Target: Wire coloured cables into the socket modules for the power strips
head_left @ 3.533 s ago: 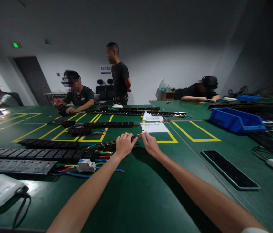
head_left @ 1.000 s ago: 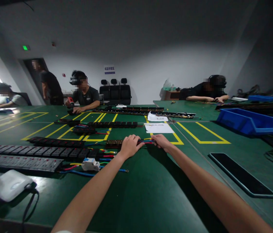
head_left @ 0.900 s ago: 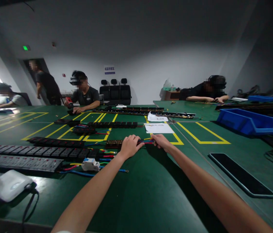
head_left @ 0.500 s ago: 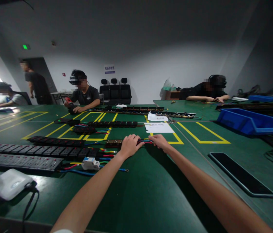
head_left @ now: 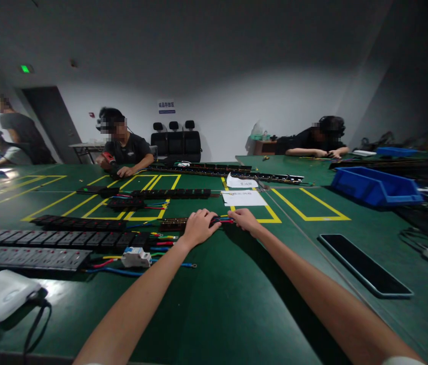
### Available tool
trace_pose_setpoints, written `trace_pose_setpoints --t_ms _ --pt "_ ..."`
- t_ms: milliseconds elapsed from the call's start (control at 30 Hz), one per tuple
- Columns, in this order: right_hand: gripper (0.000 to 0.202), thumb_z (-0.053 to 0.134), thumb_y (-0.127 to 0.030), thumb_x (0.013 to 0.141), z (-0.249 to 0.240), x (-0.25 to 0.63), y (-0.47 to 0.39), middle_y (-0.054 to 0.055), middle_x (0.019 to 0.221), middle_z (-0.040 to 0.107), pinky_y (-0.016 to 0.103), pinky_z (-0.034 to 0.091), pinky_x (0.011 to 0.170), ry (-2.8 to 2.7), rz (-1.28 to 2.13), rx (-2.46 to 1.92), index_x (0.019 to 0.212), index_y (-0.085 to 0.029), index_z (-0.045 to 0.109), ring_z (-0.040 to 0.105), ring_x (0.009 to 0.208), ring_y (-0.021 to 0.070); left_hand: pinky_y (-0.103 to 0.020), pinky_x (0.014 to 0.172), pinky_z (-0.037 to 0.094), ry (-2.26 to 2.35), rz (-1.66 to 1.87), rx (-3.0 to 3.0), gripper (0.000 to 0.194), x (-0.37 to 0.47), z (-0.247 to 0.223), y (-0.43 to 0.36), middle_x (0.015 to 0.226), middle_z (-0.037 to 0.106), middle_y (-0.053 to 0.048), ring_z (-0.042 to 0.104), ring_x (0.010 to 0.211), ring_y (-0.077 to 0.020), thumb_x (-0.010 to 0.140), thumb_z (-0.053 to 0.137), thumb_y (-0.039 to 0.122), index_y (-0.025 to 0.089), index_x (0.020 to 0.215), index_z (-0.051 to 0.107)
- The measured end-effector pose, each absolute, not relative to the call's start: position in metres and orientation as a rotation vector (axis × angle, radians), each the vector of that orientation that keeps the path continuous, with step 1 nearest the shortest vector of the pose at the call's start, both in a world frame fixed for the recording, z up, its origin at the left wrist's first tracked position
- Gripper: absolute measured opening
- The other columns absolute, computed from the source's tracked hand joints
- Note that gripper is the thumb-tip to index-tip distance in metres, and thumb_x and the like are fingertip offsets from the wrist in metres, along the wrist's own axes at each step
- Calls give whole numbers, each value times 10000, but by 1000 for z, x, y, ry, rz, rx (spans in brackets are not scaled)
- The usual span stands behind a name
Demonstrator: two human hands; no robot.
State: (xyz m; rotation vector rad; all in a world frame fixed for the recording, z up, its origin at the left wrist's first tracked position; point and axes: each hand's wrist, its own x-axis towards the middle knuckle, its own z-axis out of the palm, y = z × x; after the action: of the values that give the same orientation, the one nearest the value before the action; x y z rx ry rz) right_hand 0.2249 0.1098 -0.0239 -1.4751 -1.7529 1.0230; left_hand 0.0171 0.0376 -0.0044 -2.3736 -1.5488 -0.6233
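Note:
My left hand (head_left: 199,227) is closed over the right end of a dark strip (head_left: 172,224), where coloured wires come out. Just to its right, my right hand (head_left: 243,221) pinches the red and blue wires (head_left: 226,220). The wires run between both hands, low over the green table (head_left: 214,309). Left of my forearm are a black socket strip (head_left: 54,238) and a grey one (head_left: 27,257), with a white breaker (head_left: 137,257) among loose wires. White paper sheets (head_left: 244,198) lie beyond my hands.
A dark phone (head_left: 363,264) lies right of my right forearm, with a blue bin (head_left: 377,186) behind it. A white device (head_left: 6,294) with a black strap is at the left. Across the table, a person (head_left: 126,149) holds a red tool; another (head_left: 318,139) leans over the table.
The whole view has shifted a little, so the table items appear further left. A standing person at the far left has moved left. Both hands keep their grip on the strip and wires.

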Motion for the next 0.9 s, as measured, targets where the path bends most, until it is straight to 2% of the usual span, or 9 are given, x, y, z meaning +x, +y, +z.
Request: trace_pose_setpoints --t_ms 700,900 --pt "347 540 -407 946 -17 224 105 -44 466 478 181 262 340 -1730 1049 -1485 765 -136 658 365 355 62 -362 851 435 -1573 -644 -2375 357 18 -3 37 1075 645 -68 588 1019 -237 963 514 537 230 1108 623" --pt "326 565 -424 926 -22 225 107 -44 488 492 172 276 341 -1717 1067 -1442 820 -139 681 410 388 71 -358 829 433 -1576 -654 -2372 363 18 -3 37 1066 662 -63 601 999 -235 957 525 538 216 1113 590"
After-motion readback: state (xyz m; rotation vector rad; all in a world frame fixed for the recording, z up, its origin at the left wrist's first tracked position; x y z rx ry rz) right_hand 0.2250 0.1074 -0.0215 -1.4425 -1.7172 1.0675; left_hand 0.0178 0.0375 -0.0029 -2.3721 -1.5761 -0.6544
